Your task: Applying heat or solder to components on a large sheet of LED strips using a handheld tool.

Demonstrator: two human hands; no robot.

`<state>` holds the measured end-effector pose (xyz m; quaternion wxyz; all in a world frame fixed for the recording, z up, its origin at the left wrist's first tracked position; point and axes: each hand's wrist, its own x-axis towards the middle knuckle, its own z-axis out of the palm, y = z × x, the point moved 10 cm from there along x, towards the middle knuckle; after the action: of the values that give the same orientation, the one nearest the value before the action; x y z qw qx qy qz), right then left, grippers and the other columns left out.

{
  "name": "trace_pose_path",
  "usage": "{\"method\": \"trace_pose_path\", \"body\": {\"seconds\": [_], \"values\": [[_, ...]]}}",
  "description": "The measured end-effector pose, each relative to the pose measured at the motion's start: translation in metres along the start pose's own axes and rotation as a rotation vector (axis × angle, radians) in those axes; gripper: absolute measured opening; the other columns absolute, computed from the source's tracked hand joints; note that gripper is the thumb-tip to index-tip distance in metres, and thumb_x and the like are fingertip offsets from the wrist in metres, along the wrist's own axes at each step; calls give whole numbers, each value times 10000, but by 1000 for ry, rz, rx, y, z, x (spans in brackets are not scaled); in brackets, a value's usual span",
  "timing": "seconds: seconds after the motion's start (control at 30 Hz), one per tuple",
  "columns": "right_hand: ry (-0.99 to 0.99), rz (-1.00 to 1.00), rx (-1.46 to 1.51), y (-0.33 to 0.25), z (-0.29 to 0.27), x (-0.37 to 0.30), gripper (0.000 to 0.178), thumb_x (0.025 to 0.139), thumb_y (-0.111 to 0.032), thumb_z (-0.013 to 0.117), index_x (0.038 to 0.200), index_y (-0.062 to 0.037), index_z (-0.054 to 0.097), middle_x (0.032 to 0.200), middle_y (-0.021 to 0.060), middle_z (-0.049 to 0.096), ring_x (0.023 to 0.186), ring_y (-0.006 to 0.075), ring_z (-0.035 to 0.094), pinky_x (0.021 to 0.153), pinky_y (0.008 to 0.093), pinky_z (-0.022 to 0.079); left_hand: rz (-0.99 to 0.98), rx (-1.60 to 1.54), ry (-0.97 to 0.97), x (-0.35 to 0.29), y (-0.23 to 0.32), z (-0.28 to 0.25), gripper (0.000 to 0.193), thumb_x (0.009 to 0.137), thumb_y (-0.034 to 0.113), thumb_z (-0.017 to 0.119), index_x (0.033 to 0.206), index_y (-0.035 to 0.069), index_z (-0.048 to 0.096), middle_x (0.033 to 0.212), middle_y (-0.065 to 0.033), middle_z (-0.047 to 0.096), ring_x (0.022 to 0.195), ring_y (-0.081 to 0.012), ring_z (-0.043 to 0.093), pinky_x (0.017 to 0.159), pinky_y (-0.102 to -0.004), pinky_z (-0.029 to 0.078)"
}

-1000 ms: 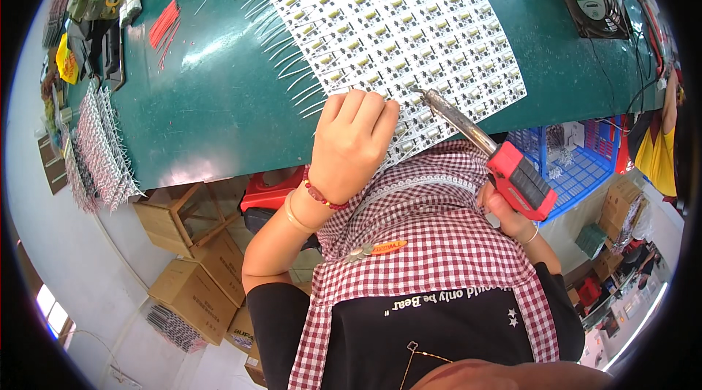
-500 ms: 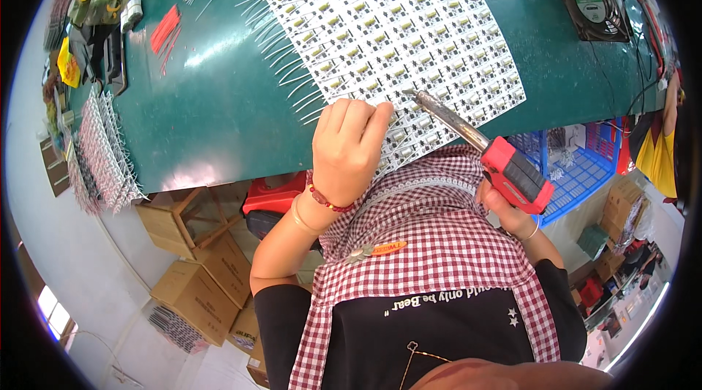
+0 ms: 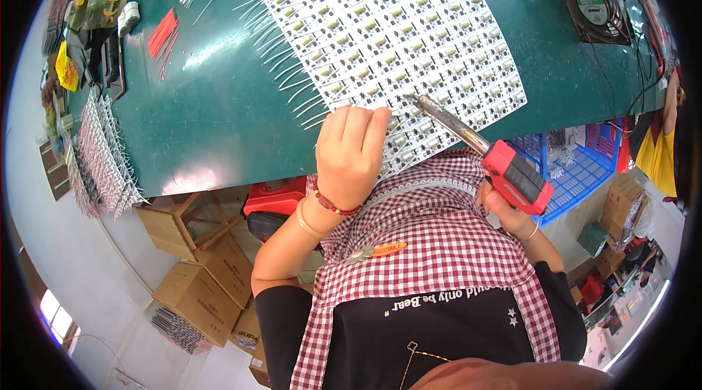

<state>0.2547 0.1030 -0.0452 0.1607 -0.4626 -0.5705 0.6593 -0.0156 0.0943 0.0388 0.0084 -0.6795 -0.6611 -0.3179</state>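
- Head view, and the white circuit-board sheet (image 3: 406,46) lies on the green worktop (image 3: 212,112), near corner poking past its edge, white wires (image 3: 295,84) fringing the left side!
- Left hand (image 3: 349,152): fingers curled in over that near-left edge; what they pinch, I can't tell.
- Right hand (image 3: 512,218) grips the soldering iron (image 3: 504,165), tip over the sheet.
- Sheet looks light, stiffish, its parts fragile: bare edges only! Iron: handle only, barrel's probably hot.

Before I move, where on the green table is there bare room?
Widest: the table between the red wires and the white leads of the board sheet. Smaller: between board sheet and fan. Crowded: around the left hand and soldering iron, over the board sheet.
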Motion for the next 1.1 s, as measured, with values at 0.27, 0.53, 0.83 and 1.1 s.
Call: {"method": "trace_pose_path", "body": {"seconds": [0.27, 0.53, 0.83, 1.1], "values": [[42, -23, -37, -6, -1, 0, 142, 793, -99, 736, 910, -31, 693, 831, 104, 661, 738, 237, 652, 649, 348, 498, 2, 53, -121, -1, 4, 4, 266, 764, 32, 644, 1027, -2, 658, 852, -71, 523, 802, -227, 550, 678, -349, 441], [48, -35, -38, -7, -1, 0, 141, 781, -95, 734, 903, -36, 697, 832, 101, 664, 735, 242, 653, 644, 349, 501, -47, -30, -57, 0, 4, -7, 321, 690, -67, 657, 1001, 1, 696, 816, -70, 558, 766, -242, 562, 662, -352, 466], [-2, -9, -69, 1, 0, 2, 144, 783, -94, 742, 906, -38, 691, 823, 90, 648, 706, 231, 633, 629, 343, 492, 13, 5, -63, 0, 4, 1, 313, 698, -40, 674, 1004, 22, 704, 804, -49, 540, 740, -225, 533, 668, -341, 437], [8, -54, -83, -5, 1, 3, 136, 772, -92, 750, 880, -47, 681, 802, 84, 629, 684, 219, 620, 593, 337, 470, -1, -43, -102, 3, 4, 5, 328, 686, -81, 670, 998, 15, 696, 825, -67, 529, 767, -236, 533, 679, -349, 462]]}}
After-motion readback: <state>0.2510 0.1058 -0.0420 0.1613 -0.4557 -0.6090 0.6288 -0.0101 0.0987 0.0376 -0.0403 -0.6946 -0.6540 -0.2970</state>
